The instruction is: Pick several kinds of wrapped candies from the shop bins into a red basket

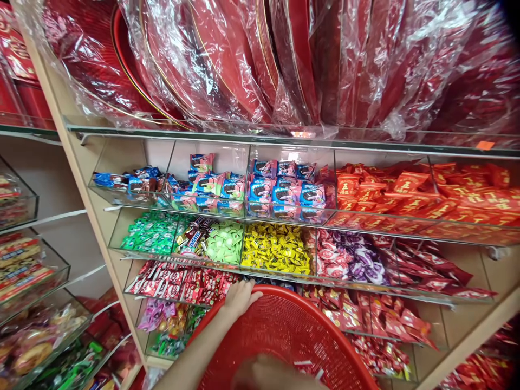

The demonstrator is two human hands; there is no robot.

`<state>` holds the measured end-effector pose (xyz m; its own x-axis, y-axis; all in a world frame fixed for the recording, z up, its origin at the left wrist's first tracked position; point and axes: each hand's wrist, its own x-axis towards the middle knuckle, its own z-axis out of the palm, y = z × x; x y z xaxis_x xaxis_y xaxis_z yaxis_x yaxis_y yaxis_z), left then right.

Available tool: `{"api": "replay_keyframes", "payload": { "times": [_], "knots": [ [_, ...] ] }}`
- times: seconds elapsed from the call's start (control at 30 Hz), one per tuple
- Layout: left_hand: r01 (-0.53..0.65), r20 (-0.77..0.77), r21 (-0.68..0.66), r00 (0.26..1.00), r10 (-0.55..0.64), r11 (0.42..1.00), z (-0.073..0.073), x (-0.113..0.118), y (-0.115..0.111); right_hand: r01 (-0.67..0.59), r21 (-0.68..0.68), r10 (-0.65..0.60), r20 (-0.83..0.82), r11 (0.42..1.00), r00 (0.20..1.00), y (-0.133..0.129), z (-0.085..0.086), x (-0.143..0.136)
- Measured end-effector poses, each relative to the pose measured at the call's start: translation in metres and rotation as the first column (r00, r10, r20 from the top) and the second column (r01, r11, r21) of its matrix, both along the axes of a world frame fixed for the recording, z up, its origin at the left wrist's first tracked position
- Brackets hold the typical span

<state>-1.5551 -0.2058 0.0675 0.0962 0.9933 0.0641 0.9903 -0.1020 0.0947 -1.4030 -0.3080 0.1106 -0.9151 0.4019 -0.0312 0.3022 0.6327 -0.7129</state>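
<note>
Wood-sided shelving [93,238] fills the space before us, its clear glass tiers [227,265] divided into compartments of wrapped sweets. Above our fingers, well apart from them, red trays in crinkled clear plastic [227,59] crowd the top shelf.

From the head camera, we see our left hand [239,299] at the far rim of a big round red plastic basket with mesh walls [300,319], which lies below and to the right of those fingers. They are curled over the rim, grasping it, with the thumb lying along the edge. Our right hand [276,374] is a blur low inside the basket; we cannot tell whether its fingers are clenched, released or around anything. Just beside it lie a few small white-and-red pieces [303,364].

Red-wrapped sweets [174,279] sit just left of our left fingertips. Above them are pale green packets [224,242] and, slightly to the right, yellow-wrapped sweets [276,249].

To manage the basket well, we judge that the rim wants a firm grip, since one hand at the edge could let it tip. Our left knuckles are best held clear of the glass lip just above, and our right hand does well to move gently, low inside the mesh.
</note>
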Motion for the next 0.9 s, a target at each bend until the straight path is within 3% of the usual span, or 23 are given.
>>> {"api": "replay_keyframes", "payload": {
  "times": [0.13, 0.23, 0.37, 0.47, 0.67, 0.8, 0.9],
  "knots": [
    [-0.001, 0.008, -0.028, 1.0, 0.001, 1.0, -0.003, -0.001, 0.001, 0.219, 0.217, -0.194, -0.13, 0.951, 0.972, 0.054, 0.041, 0.005],
    [-0.004, 0.018, -0.016, 1.0, 0.004, 1.0, -0.005, -0.002, 0.001, 0.421, 0.351, -0.346, -0.258, 0.836, 0.902, 0.099, 0.063, 0.01],
    [-0.008, 0.032, 0.007, 0.999, 0.008, 1.0, -0.006, -0.002, 0.001, 0.574, 0.564, -0.514, -0.284, 0.593, 0.809, 0.149, 0.069, 0.018],
    [-0.004, 0.039, 0.008, 0.999, 0.003, 1.0, -0.005, -0.002, 0.0, 0.539, 0.683, -0.578, -0.207, 0.492, 0.79, 0.167, 0.064, 0.021],
    [-0.015, 0.034, -0.008, 0.999, 0.015, 1.0, -0.002, -0.001, 0.0, 0.446, 0.736, -0.592, -0.076, 0.51, 0.802, 0.174, 0.057, 0.019],
    [-0.009, 0.021, 0.006, 1.0, 0.008, 1.0, -0.004, -0.001, 0.0, 0.408, 0.725, -0.577, -0.019, 0.554, 0.816, 0.173, 0.061, 0.018],
    [0.001, 0.009, 0.026, 1.0, -0.001, 1.0, -0.006, -0.001, 0.001, 0.39, 0.739, -0.592, 0.016, 0.55, 0.806, 0.171, 0.066, 0.017]
  ]
}}
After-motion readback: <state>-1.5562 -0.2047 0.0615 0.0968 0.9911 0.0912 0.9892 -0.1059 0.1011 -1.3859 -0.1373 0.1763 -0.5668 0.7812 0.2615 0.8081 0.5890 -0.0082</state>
